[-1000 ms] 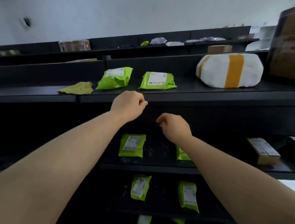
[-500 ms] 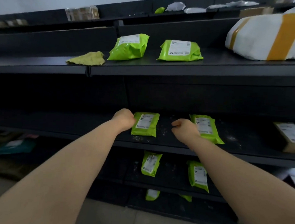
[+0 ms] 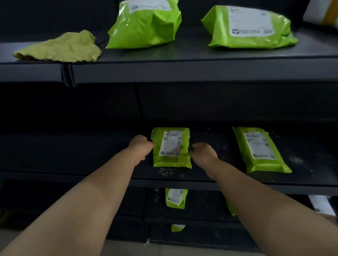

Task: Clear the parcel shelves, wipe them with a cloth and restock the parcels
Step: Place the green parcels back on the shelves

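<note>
Parcel first: the small green parcel (image 3: 171,147) lies flat, label up, on the middle shelf (image 3: 66,154), and both of your hands are at it. Your left hand (image 3: 141,149) sits against the parcel's left edge with its fingers curled. The fingertips are hidden by the hand itself, so I cannot tell whether they actually grip the wrapper. Your right hand (image 3: 203,153) is at the parcel's right edge, with its curled fingers pinching the wrapper there.

To the right of that parcel, well apart on the same shelf, lies a longer green parcel (image 3: 260,149), label up and turned slightly askew. Pale specks are scattered on the shelf around the small green parcel, thickest just in front of it.

Above it runs the upper shelf (image 3: 186,70). The yellow-green cloth (image 3: 59,47) lies crumpled there, up and to the left of the parcel you are handling. A puffed green parcel (image 3: 145,20) stands almost straight above it, just beside the cloth. A wider green parcel (image 3: 250,27) sits up and to the right. Further right, a white parcel (image 3: 328,13) with a yellow band is cut off by the corner.

Below the small green parcel, 2 more show on lower levels: a lower green parcel (image 3: 175,197) directly beneath, and under that a green sliver (image 3: 176,227), mostly hidden.
</note>
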